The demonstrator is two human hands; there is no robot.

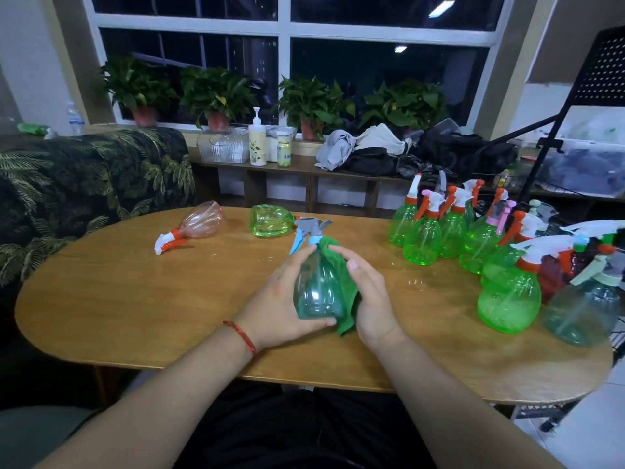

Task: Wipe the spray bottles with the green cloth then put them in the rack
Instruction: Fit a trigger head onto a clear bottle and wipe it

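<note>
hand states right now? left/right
Left hand: closed, grips the teal spray bottle.
Right hand: closed, holds the green cloth against that bottle.

Both bare forearms come in from the bottom of the frame and converge at centre. Left hand [277, 299] has its fingers curled round the left side of the teal bottle [314, 289], thumb under the base. Right hand [370, 299] grips the green cloth [341, 286] against the bottle's right side, thumbnail facing the camera.
</note>
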